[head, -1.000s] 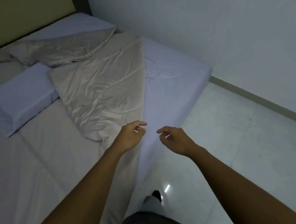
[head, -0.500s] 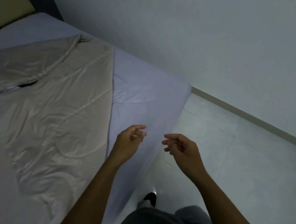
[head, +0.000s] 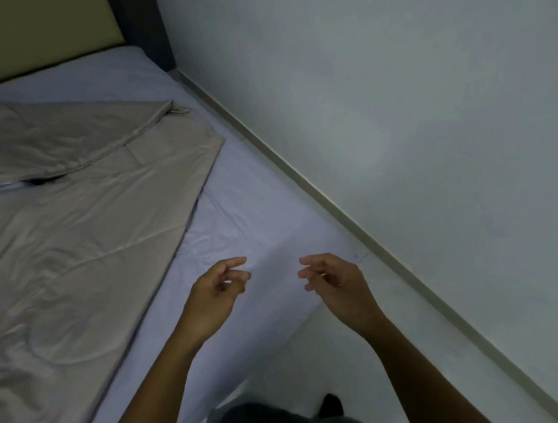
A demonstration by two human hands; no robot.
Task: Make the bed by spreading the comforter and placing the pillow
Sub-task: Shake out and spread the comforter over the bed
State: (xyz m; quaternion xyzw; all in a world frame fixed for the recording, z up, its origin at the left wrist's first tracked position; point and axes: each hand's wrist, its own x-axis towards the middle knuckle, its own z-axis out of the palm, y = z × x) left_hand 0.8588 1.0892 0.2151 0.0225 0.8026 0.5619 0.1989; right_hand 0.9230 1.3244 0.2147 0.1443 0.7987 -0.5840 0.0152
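Both hands are out in front over the foot corner of the bed (head: 265, 226), and neither one has anything in it. The left hand (head: 214, 294) hovers above the bare lavender sheet, fingers loosely curled with the thumb and forefinger close together, pinching nothing. The right hand (head: 338, 282) sits just beside it, out past the mattress corner, fingers relaxed and half curled, also empty. The two hands are near each other but not touching.

The comforter (head: 77, 239) is the shiny beige thing covering most of the bed's left side. It's pretty wrinkled, and its right edge runs diagonally, so a long strip of sheet along the wall side of the bed is uncovered. Up toward the headboard (head: 28, 34), the top of the comforter is folded back over itself, with a seamed edge ending in a little pointed corner. There's a dark gap under that fold, can't tell what's in there.

No pillow in view right now, so can't say where it is.

As for stuff around: the plain wall (head: 396, 95) runs close along the bed's right side with a pale skirting board (head: 339, 205) at the bottom, leaving only a narrow gap. White tiled floor (head: 372, 356) shows beyond the bed's foot corner. The person's dark trousers and what looks like a dark foot are at the bottom edge.
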